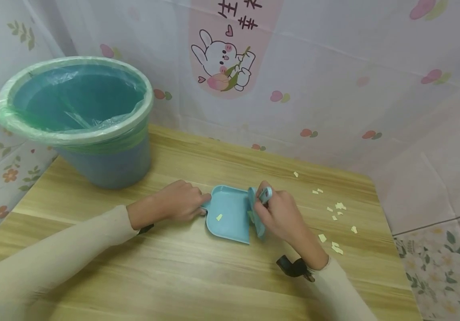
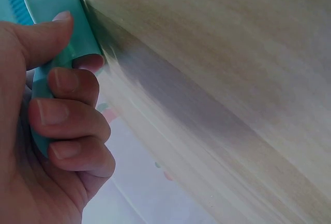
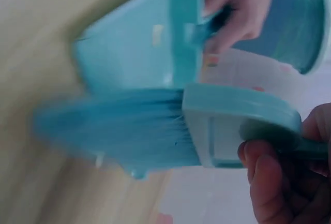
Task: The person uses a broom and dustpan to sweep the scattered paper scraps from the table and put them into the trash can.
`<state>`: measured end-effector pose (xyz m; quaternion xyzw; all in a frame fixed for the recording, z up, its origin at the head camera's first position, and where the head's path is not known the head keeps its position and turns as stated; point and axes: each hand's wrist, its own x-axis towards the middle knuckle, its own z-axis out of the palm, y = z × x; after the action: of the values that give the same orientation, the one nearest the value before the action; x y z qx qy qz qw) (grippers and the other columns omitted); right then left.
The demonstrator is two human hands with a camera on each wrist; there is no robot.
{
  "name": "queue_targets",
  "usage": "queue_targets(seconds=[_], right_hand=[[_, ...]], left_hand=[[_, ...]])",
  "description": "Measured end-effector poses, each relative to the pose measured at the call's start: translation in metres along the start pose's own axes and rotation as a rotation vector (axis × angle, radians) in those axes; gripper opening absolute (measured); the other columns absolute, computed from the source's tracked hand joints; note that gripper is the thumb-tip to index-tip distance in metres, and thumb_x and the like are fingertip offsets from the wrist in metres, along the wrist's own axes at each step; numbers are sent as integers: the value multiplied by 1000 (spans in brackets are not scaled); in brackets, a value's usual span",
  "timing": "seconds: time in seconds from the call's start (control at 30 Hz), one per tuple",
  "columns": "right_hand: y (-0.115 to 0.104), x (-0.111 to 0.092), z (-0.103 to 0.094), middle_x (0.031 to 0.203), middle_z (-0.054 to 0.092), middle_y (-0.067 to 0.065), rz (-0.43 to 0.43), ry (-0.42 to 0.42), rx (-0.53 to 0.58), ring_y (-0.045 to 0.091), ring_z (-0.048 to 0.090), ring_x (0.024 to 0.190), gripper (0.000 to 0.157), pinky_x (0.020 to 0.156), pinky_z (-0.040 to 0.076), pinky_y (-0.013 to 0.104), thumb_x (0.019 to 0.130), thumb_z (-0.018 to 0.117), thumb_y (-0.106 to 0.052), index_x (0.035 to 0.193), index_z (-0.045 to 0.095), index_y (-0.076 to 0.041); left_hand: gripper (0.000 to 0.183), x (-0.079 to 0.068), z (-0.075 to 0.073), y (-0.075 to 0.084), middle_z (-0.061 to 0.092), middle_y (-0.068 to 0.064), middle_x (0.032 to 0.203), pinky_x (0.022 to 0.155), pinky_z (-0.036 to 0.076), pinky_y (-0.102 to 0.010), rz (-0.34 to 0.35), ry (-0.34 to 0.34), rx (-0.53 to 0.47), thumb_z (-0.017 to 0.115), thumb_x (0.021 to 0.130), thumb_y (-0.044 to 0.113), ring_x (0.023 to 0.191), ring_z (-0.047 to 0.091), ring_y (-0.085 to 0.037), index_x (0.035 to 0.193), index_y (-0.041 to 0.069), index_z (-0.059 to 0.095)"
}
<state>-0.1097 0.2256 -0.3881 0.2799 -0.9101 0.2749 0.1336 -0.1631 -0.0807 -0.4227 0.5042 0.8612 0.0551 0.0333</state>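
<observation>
My left hand (image 1: 179, 200) grips the handle of a light-blue dustpan (image 1: 232, 203) on the wooden table. In the left wrist view its fingers curl round the teal handle (image 2: 42, 92), with the thumb on the pan's end. My right hand (image 1: 282, 214) holds a matching hand brush (image 1: 256, 218) at the pan's front edge. The right wrist view shows its blue bristles (image 3: 129, 128) blurred, beside the pan's mouth. One pale yellow paper scrap (image 1: 219, 217) lies inside the pan, and another (image 1: 251, 216) shows right by the brush.
Several more paper scraps (image 1: 340, 206) are scattered over the table (image 1: 166, 276) to the right of my right hand. A blue bucket (image 1: 113, 165) lined with a green-tinted bag stands at the back left. Printed curtains (image 1: 326, 67) hang behind the table.
</observation>
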Motion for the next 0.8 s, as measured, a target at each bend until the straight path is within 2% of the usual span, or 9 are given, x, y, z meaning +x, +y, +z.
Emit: queue_targets(seconds=[0.13, 0.27, 0.47, 0.6, 0.7, 0.8], right_hand=[[-5, 7, -2, 57, 41, -14, 15, 83, 73, -2, 31, 47, 10, 43, 26, 21, 94, 53, -5, 88, 61, -7], [-7, 7, -9, 56, 36, -14, 23, 119, 3, -2, 27, 47, 9, 44, 23, 21, 92, 53, -8, 87, 60, -6], [-3, -2, -23, 55, 36, -12, 33, 40, -147, 3, 33, 47, 4, 43, 28, 25, 92, 53, -9, 88, 54, -8], [2, -8, -24, 56, 31, -11, 32, -20, -237, 6, 30, 48, 10, 45, 28, 27, 92, 57, -7, 87, 49, -10], [2, -11, -20, 57, 30, -10, 40, -47, -246, 8, 31, 49, 13, 45, 30, 28, 92, 59, -6, 88, 47, -11], [-1, -11, -12, 57, 34, -11, 48, -61, -191, 7, 35, 49, 11, 45, 34, 27, 94, 58, -7, 91, 49, -11]], left_hand=[[28, 0, 0, 0, 49, 2, 69, 55, 47, -36, -5, -12, 0, 71, 107, 33, 58, 44, -13, 107, 5, 65], [29, 0, -1, 0, 49, 3, 70, 56, 48, -36, -11, -32, -7, 70, 108, 33, 59, 45, -13, 109, 5, 65], [28, 1, -1, 1, 48, 3, 69, 55, 47, -35, -13, -29, 5, 70, 108, 32, 59, 45, -14, 109, 5, 65], [28, 1, -1, 1, 48, 3, 69, 54, 45, -34, -12, -23, 6, 71, 107, 32, 59, 43, -13, 108, 5, 65], [28, 2, -1, 1, 48, 3, 69, 54, 43, -34, -13, -23, 6, 71, 107, 33, 59, 43, -13, 107, 5, 65], [28, 3, -1, 0, 47, 3, 68, 54, 43, -34, -15, -30, 7, 72, 107, 33, 59, 43, -13, 107, 6, 65]])
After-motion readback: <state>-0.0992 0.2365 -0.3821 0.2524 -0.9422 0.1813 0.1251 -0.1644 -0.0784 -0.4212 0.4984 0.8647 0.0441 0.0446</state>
